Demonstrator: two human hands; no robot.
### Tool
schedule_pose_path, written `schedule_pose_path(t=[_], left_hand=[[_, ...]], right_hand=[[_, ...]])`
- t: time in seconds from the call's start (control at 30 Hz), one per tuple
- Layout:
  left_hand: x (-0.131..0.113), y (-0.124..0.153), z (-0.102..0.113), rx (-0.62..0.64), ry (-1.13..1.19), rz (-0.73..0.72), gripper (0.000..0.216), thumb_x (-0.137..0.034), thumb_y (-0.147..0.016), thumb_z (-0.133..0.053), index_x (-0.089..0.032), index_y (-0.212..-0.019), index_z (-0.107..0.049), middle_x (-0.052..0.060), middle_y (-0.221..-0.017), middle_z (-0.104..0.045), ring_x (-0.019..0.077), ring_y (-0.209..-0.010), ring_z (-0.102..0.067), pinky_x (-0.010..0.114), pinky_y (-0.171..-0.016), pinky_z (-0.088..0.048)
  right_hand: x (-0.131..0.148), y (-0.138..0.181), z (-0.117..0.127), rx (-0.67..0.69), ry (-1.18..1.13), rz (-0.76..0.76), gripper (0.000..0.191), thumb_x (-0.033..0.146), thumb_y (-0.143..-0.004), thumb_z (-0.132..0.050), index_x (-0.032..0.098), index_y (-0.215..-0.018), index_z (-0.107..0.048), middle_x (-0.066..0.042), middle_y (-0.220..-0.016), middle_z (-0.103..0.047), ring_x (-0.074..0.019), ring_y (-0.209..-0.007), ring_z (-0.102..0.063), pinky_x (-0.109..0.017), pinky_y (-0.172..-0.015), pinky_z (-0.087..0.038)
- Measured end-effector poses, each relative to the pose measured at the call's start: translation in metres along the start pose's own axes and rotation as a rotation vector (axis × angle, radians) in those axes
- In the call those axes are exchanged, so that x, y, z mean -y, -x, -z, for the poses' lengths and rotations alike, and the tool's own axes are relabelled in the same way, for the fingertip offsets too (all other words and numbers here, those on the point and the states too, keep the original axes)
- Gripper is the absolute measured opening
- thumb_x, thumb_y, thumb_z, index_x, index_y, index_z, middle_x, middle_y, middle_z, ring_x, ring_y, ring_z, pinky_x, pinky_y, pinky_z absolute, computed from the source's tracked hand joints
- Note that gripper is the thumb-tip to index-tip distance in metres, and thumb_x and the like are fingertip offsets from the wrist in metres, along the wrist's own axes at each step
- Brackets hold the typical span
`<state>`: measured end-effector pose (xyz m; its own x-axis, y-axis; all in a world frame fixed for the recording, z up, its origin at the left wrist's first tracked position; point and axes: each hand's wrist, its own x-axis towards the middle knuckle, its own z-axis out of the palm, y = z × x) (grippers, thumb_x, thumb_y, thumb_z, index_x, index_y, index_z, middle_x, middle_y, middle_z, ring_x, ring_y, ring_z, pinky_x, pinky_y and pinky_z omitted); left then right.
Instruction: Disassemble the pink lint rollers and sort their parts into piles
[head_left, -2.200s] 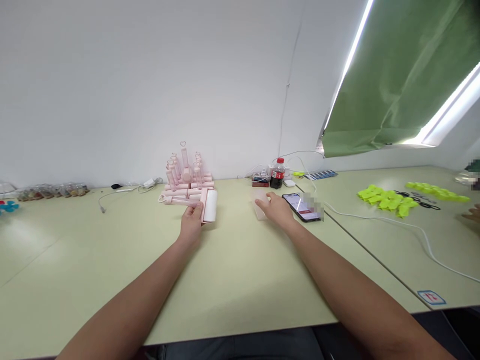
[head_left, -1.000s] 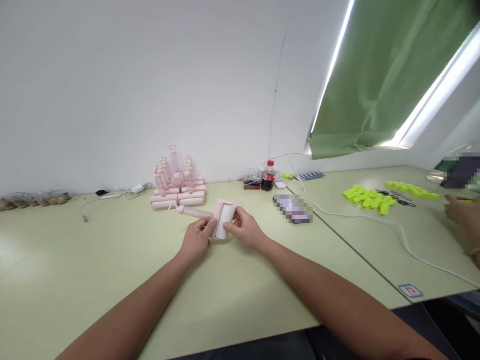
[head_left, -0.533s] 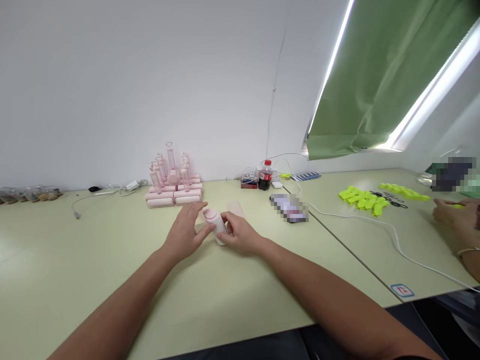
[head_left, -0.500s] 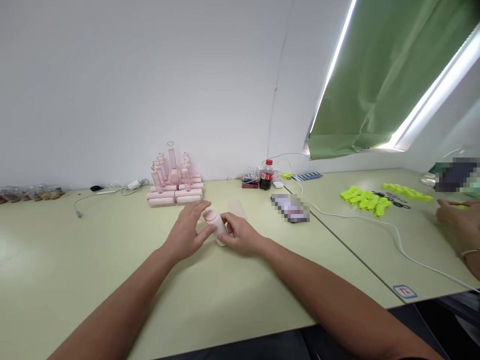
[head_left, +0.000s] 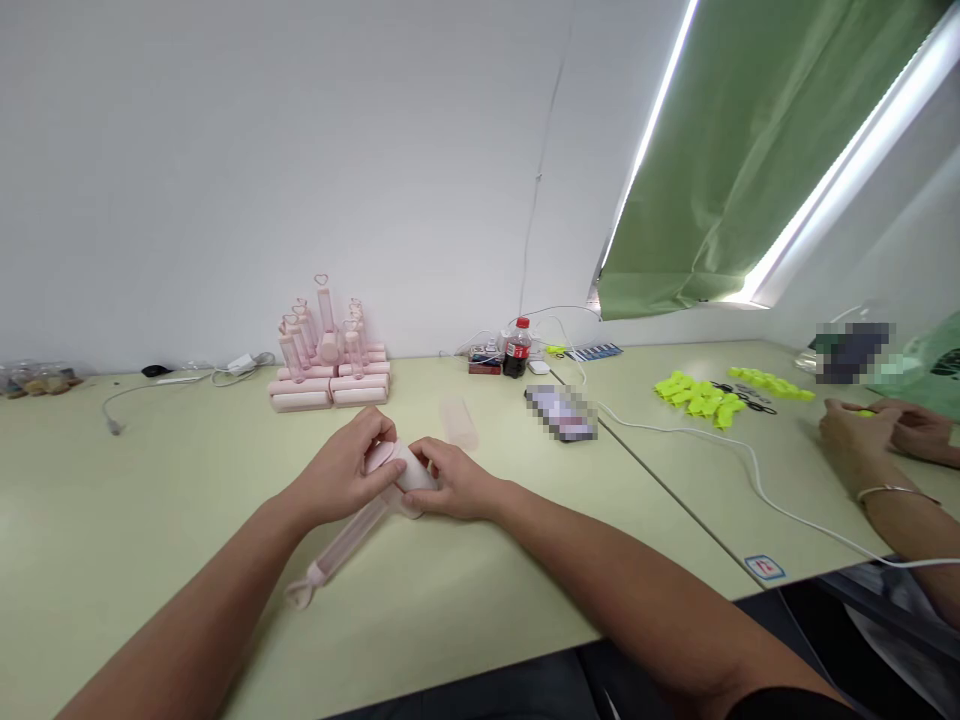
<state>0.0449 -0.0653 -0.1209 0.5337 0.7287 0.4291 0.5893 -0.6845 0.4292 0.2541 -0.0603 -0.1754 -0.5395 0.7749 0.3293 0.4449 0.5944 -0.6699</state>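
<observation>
A pale pink-white cylinder point(head_left: 415, 470) with a round pink end is held between both hands, tilted just above or on the table. My left hand point(head_left: 337, 468) is closed around the pink end, thumb pressed on its side. My right hand point(head_left: 459, 482) grips the cylinder's body from the right. A clear pinkish tube point(head_left: 349, 540) with a heart-shaped loop point(head_left: 300, 592) at its tip sticks out toward the lower left; where it meets the cylinder is partly hidden by my left hand. Beyond my right hand lies a translucent pink sleeve-like piece point(head_left: 459, 422).
Against the wall stand stacked pink cylinders point(head_left: 300, 400) with heart-topped tubes point(head_left: 325, 305). Behind are a cola bottle point(head_left: 517, 350) and a phone point(head_left: 561, 412). A white cable point(head_left: 690, 430) crosses rightward past neon-yellow pieces point(head_left: 701, 398). Another person's hands point(head_left: 862, 430) work at far right.
My hands and the cylinder have shifted left and slightly down. My left fingers have closed round the pink end. The clear tube with the heart loop now shows. The camera view has turned right.
</observation>
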Motion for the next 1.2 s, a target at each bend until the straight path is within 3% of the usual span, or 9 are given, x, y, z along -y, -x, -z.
schedule_pose_path(t=[0.13, 0.27, 0.47, 0.7, 1.0, 1.2], left_hand=[[0.008, -0.001, 0.005, 0.062, 0.091, 0.092, 0.019, -0.031, -0.080, -0.058, -0.021, -0.075, -0.043, -0.003, -0.071, -0.045, 0.0126, -0.062, -0.040, 0.025, -0.054, -0.032], [0.022, -0.003, -0.006, 0.081, 0.290, 0.248, 0.030, -0.039, -0.081, -0.060, -0.021, -0.072, -0.039, -0.006, -0.064, -0.038, 0.0103, -0.057, -0.034, 0.023, -0.050, -0.027], [0.038, -0.008, -0.025, 0.081, 0.536, 0.351, 0.039, -0.050, -0.078, -0.065, -0.020, -0.072, -0.040, -0.007, -0.061, -0.036, 0.0088, -0.054, -0.032, 0.021, -0.048, -0.025], [0.045, -0.013, -0.026, 0.103, 0.627, 0.412, 0.044, -0.054, -0.075, -0.067, -0.020, -0.069, -0.040, -0.007, -0.059, -0.034, 0.0083, -0.053, -0.030, 0.021, -0.048, -0.021], [0.060, -0.016, -0.017, 0.247, 0.632, 0.434, 0.046, -0.054, -0.072, -0.069, -0.020, -0.068, -0.040, -0.006, -0.059, -0.032, 0.0087, -0.053, -0.027, 0.022, -0.049, -0.018], [0.078, -0.016, -0.018, 0.309, 0.808, 0.430, 0.048, -0.053, -0.068, -0.074, -0.019, -0.069, -0.040, -0.007, -0.060, -0.034, 0.0079, -0.053, -0.029, 0.021, -0.049, -0.020]], right_hand=[[-0.001, 0.001, -0.009, 0.041, -0.037, -0.011, 0.035, 0.033, -0.076, -0.069, 0.019, -0.106, -0.056, -0.003, -0.096, -0.060, -0.0180, -0.082, -0.054, -0.028, -0.069, -0.042], [-0.003, 0.001, -0.011, 0.042, -0.098, -0.022, 0.038, 0.031, -0.081, -0.063, 0.018, -0.116, -0.055, -0.006, -0.105, -0.062, -0.0209, -0.089, -0.056, -0.031, -0.075, -0.044], [-0.005, -0.001, -0.008, 0.099, -0.119, -0.075, 0.072, 0.045, -0.085, -0.063, 0.020, -0.145, -0.033, -0.011, -0.117, -0.060, -0.0254, -0.099, -0.057, -0.036, -0.082, -0.043], [-0.001, -0.002, -0.012, 0.031, -0.213, -0.084, 0.048, 0.034, -0.091, -0.056, 0.021, -0.136, -0.043, -0.009, -0.124, -0.059, -0.0230, -0.107, -0.055, -0.036, -0.089, -0.042], [-0.002, -0.010, -0.018, -0.006, -0.237, -0.106, 0.043, 0.033, -0.090, -0.057, 0.024, -0.131, -0.049, -0.005, -0.121, -0.062, -0.0216, -0.106, -0.057, -0.035, -0.089, -0.043], [0.006, -0.015, -0.024, -0.026, -0.201, -0.152, 0.044, 0.033, -0.090, -0.056, 0.026, -0.133, -0.049, -0.004, -0.121, -0.063, -0.0227, -0.107, -0.058, -0.036, -0.090, -0.043]])
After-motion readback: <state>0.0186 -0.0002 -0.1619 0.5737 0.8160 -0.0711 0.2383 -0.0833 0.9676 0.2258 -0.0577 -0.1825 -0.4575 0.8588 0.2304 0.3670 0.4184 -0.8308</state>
